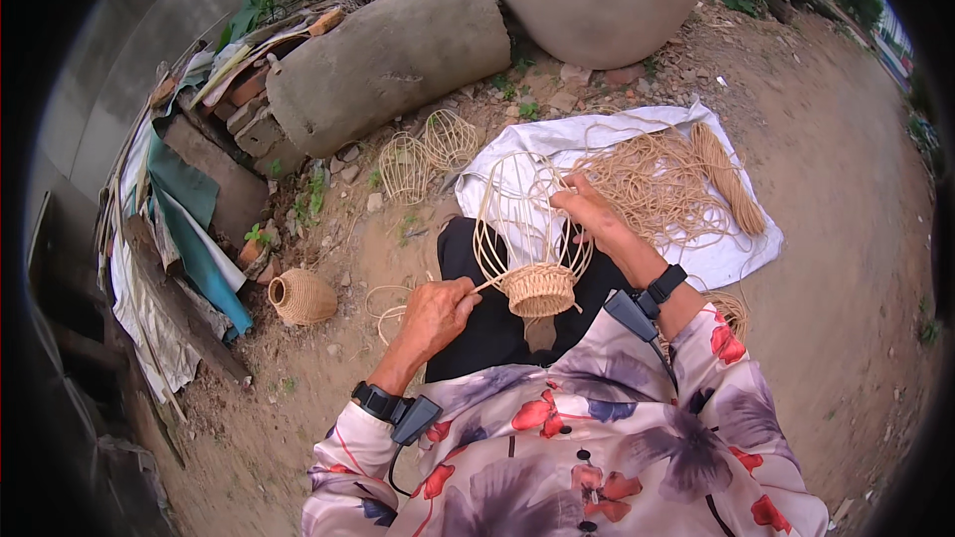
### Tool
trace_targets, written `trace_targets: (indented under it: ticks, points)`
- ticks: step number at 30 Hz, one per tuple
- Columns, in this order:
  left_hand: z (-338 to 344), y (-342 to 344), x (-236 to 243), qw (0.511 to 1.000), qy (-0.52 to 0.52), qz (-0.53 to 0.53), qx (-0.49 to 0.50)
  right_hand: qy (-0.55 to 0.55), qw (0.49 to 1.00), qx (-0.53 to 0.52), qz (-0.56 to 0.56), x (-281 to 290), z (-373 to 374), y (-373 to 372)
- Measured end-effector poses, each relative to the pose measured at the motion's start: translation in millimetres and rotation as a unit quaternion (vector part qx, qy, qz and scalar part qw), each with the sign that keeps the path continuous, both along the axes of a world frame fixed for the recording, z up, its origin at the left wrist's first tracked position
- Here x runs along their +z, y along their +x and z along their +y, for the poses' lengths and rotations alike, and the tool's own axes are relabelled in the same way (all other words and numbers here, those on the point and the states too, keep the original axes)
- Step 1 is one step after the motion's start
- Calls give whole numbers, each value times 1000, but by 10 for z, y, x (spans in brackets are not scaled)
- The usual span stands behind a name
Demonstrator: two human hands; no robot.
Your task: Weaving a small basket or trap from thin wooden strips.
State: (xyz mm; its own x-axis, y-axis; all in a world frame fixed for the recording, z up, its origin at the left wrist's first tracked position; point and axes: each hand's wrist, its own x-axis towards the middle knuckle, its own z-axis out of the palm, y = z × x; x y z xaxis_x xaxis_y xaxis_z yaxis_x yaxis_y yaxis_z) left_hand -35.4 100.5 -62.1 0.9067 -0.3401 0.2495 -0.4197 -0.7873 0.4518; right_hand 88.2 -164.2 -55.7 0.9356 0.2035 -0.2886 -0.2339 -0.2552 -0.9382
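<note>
A half-woven rattan basket (538, 286) rests on my lap, its woven base low and its bare ribs curving up into a cage. My left hand (435, 316) is closed on a rattan strand that leads into the basket's base. My right hand (589, 215) pinches the upper ends of the ribs on the basket's right side. Both wrists wear black bands with small devices attached.
A white cloth (741, 254) on the dirt carries a tangle of loose rattan strands (657, 184) and a straight bundle (726, 174). Two bare rib frames (428, 154) lie ahead, a finished small basket (301, 296) to the left. Large concrete pipes, bricks and tarps crowd the back left.
</note>
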Motion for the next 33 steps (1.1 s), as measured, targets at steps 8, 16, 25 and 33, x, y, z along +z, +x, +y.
trace_targets:
  ticks: [8,16,25,33]
  points:
    - [722,-237,622,999,-34,-18,31,80,996,-15,32,-144,-136,54]
    - [650,-698,1426,845,-534,-22,29,121,991,-58,11,-268,-177,-52]
    - [-221,286,719,843,-487,219,-72,151,988,-20,-3,-369,-172,-39]
    - [-566,659,313,983,-159,-72,51,96,994,-48,-17,-351,-141,-38]
